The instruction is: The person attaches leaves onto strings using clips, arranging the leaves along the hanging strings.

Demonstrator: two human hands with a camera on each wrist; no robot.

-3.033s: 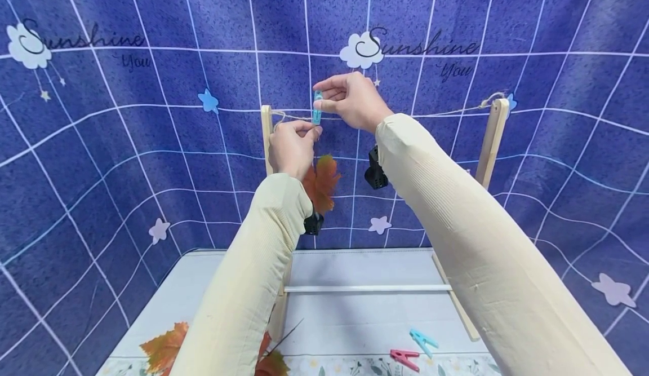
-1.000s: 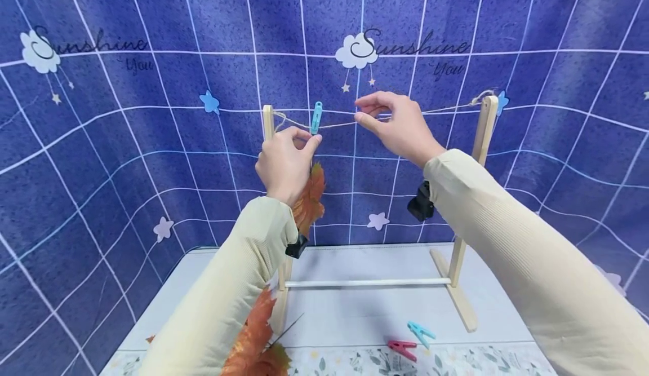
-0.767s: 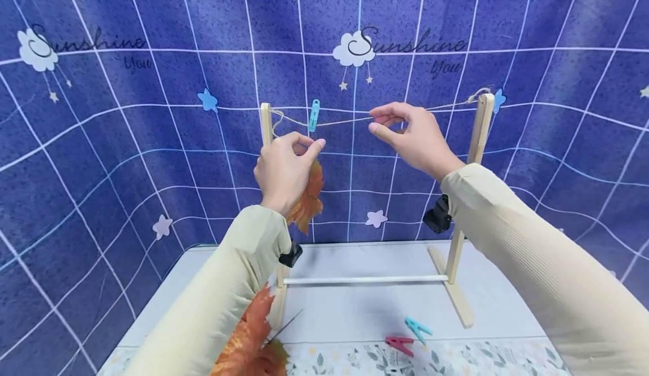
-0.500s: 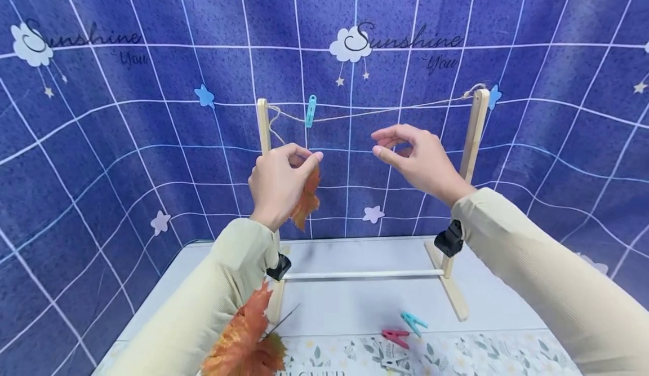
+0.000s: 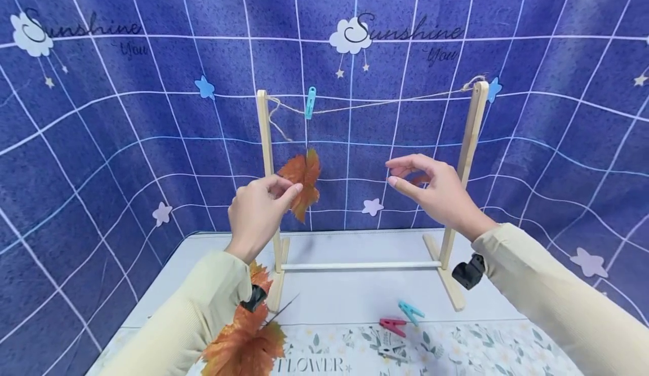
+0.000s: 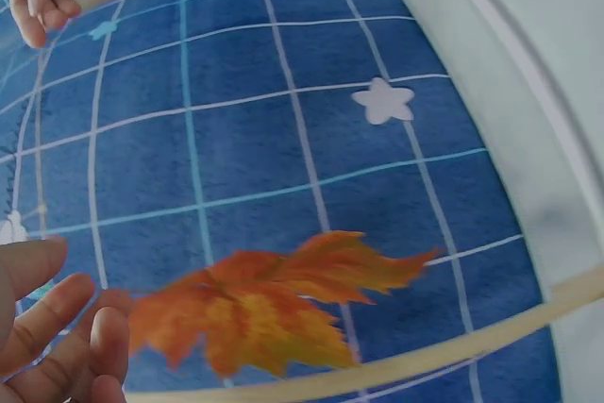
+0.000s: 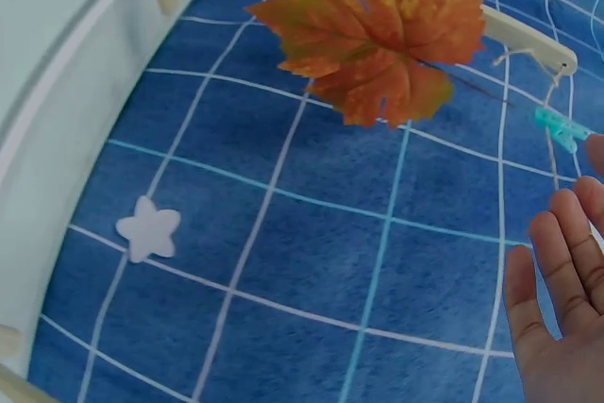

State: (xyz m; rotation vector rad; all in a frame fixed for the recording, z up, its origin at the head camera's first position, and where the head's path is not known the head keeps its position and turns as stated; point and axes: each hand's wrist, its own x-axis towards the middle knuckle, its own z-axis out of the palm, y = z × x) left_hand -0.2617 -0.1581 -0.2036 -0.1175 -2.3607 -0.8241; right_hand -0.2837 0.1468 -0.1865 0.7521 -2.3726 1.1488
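Both released, a person's left grip (image 5: 257, 211) and right grip (image 5: 440, 191) hover below a string (image 5: 380, 104) between 2 wooden posts (image 5: 467, 150), where a turquoise clothespin (image 5: 310, 103) suspends an orange leaf (image 5: 309, 180) by its stem (image 7: 469, 83).

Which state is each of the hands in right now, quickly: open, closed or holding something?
Left hand: open, loosely curled, holding nothing.
Right hand: open, holding nothing.

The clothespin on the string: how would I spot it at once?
Find the wooden frame, then the string between its post tops. Near the left post sits the turquoise clothespin. Unlike the second turquoise one and the red one lying below, it's on the string, an orange leaf hanging from it.
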